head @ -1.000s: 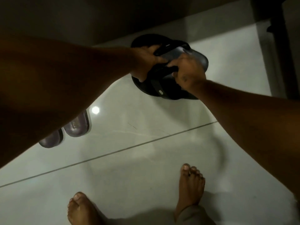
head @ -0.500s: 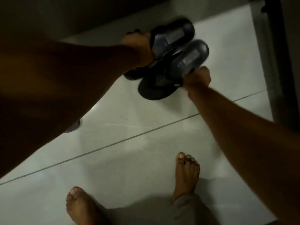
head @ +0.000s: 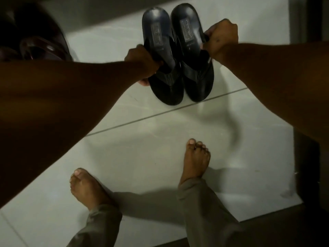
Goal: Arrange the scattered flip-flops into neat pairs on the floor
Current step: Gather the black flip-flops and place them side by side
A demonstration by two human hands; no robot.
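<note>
Pale glossy floor tiles [head: 160,154] fill the dim room, crossed by a thin dark grout line that runs just below the toes of two black flip-flops. The left flip-flop [head: 161,56] and the right flip-flop [head: 193,50] lie side by side, edges touching or nearly so, heels pointing away from the person and toes toward them, footbeds up with a label patch showing on each heel. The left hand [head: 142,61] is closed around the outer edge and strap of the left flip-flop; the right hand [head: 221,39] is curled tight on the outer edge of the right one, about mid-length. Whether the soles rest fully on the tile I cannot tell. Off to the far left, partly behind the left forearm, sits a dark reddish-brown sandal [head: 41,49] in shadow. Nearer, two bare feet stand on the tile, the left foot [head: 87,189] and the right foot [head: 195,159], with olive trouser cuffs at the ankles.
</note>
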